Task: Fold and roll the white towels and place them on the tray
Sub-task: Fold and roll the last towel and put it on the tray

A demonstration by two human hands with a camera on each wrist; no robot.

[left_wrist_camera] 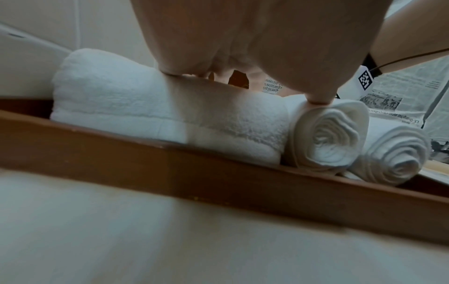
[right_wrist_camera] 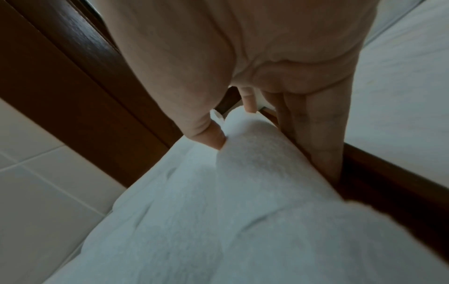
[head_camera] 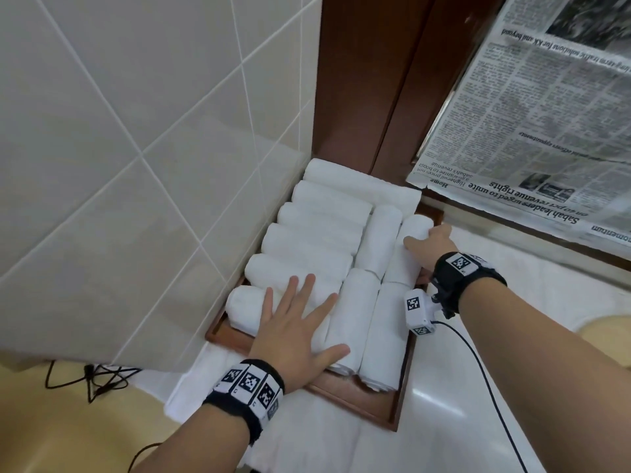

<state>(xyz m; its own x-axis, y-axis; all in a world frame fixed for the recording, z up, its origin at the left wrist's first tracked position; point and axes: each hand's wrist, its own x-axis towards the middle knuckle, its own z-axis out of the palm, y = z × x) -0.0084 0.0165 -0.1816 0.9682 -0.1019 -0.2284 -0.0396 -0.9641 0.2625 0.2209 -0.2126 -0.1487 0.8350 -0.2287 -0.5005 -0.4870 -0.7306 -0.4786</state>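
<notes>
A brown wooden tray [head_camera: 358,402] holds several rolled white towels, a row lying crosswise on the left and others lengthwise on the right. My left hand [head_camera: 300,319] lies flat with fingers spread, pressing on the nearest left rolls [head_camera: 246,302]. From the left wrist, the left hand [left_wrist_camera: 255,73] touches the tops of a roll [left_wrist_camera: 145,115] and a spiral-ended roll [left_wrist_camera: 325,138] behind the tray wall [left_wrist_camera: 170,173]. My right hand [head_camera: 426,238] grips the far right roll [head_camera: 404,264]. Seen from the right wrist, this roll [right_wrist_camera: 255,169] sits between thumb and fingers [right_wrist_camera: 323,149] against the tray wall [right_wrist_camera: 388,182].
A tiled wall [head_camera: 136,131] runs close along the tray's left side. Dark wooden framing [head_camera: 375,80] stands behind it. Newspaper [head_camera: 529,114] covers the surface at the right. A flat white cloth [head_camera: 307,438] lies under the tray, and a black cable [head_camera: 485,380] trails from my right wrist.
</notes>
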